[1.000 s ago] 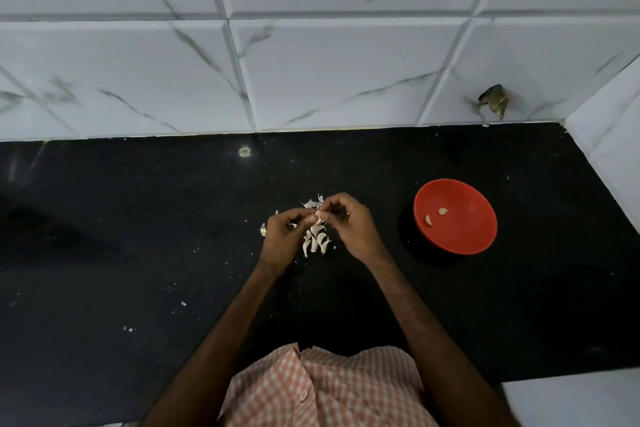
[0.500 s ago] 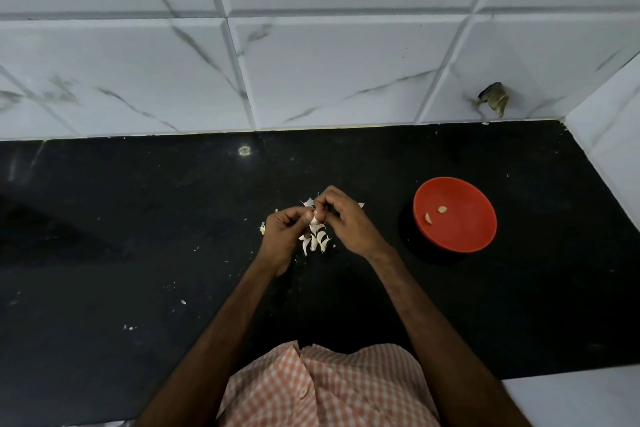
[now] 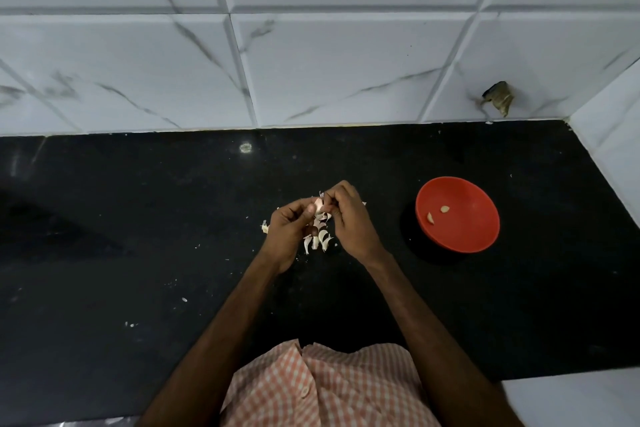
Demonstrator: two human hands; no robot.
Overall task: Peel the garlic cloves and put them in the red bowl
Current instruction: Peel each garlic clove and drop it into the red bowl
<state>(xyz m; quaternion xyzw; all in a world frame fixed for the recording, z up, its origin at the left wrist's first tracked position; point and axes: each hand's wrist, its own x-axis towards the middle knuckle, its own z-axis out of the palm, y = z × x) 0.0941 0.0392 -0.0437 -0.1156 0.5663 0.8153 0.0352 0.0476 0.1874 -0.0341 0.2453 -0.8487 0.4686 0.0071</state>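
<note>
Head view. My left hand (image 3: 289,229) pinches a garlic clove (image 3: 318,206) between thumb and fingers. My right hand (image 3: 349,218) has its fingertips curled on the clove's skin. Both hands work just above the garlic pile (image 3: 320,239) on the black worktop (image 3: 138,236). The red bowl (image 3: 457,243) sits well to the right with two peeled cloves (image 3: 445,209) inside. Judgement: the peel is under way. Hold the clove firm, strip the skin from the tip, and drop the husk away from the pile.
</note>
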